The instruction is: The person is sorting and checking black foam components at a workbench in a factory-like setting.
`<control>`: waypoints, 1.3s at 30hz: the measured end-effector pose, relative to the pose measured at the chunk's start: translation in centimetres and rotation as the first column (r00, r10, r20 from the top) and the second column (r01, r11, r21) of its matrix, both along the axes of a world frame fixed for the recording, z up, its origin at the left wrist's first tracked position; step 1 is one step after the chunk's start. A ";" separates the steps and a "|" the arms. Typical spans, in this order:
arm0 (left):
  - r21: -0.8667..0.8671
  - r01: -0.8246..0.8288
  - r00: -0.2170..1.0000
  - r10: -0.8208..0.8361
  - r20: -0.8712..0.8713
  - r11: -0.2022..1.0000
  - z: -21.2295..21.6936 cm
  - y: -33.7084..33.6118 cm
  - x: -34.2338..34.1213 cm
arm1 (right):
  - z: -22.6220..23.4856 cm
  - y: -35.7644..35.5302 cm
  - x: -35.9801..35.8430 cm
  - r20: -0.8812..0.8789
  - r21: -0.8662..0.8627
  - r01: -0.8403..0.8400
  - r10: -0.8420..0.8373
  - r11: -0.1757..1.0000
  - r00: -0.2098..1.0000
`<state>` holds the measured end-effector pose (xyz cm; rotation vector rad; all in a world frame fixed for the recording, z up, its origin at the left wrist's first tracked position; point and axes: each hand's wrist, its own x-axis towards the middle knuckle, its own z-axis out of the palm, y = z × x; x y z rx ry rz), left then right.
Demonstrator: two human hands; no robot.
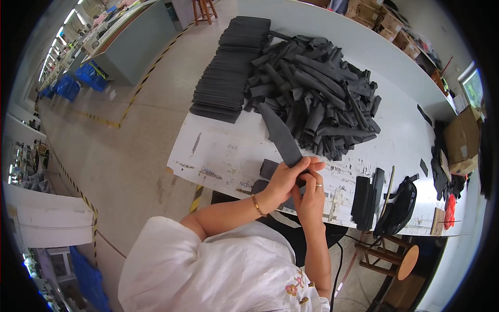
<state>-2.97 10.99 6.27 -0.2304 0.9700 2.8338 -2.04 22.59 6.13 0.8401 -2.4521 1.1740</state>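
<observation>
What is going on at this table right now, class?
A person in a white top stands at a white worktable and holds one long dark grey fabric strip with both hands. The left hand and the right hand grip its near end together, and the strip stretches away toward a loose heap of similar dark strips. Beside the heap lies a neat stack of flat dark pieces. A few small dark pieces lie on the table near the hands.
</observation>
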 end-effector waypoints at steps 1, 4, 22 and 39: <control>0.000 -0.007 1.000 0.007 0.015 1.000 -0.2 0.0 0.0 | 0.4 0.1 0.1 0.006 0.041 0.027 -0.027 0.999 1.000; -0.007 -0.022 0.999 0.022 0.033 1.000 -0.7 -0.2 -0.1 | 0.2 0.5 0.4 0.003 0.087 0.049 -0.049 0.995 0.999; 0.027 -0.223 0.968 0.224 -0.110 0.975 1.1 0.0 -0.7 | -0.6 1.7 -0.6 -0.285 0.021 -0.070 0.073 0.997 0.956; 0.068 -0.086 0.990 0.093 -0.110 0.994 0.0 -1.1 -1.6 | 1.1 0.7 -0.7 0.294 -0.320 0.143 -0.045 0.936 0.955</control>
